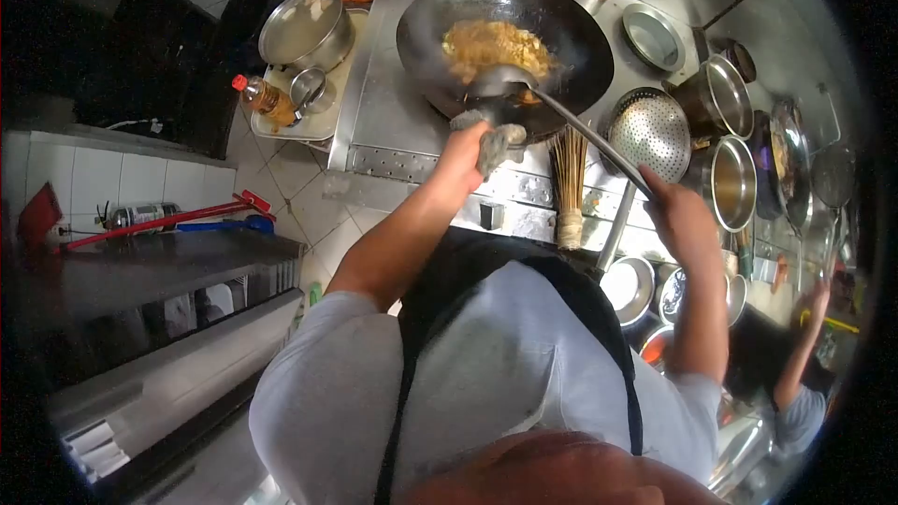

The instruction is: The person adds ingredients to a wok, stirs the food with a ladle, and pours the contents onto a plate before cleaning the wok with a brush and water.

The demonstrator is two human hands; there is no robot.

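Note:
A large dark wok (571, 28) sits on the steel stove, with browned, chopped food (496, 45) steaming in it. My left hand (463, 157) is closed on a grey cloth (498, 145) at the wok's near edge; the part of the wok under the cloth is hidden. My right hand (681, 215) is wrapped round the long handle of a metal ladle (500, 81). The ladle's bowl rests against the near side of the food, inside the wok.
Right of the wok are a perforated strainer (652, 136), a bamboo brush (570, 189) and several metal pots (730, 182). At the left, a tray (323, 129) carries a stockpot (307, 30) and an oil bottle (267, 100). Another person's arm (803, 351) shows at far right.

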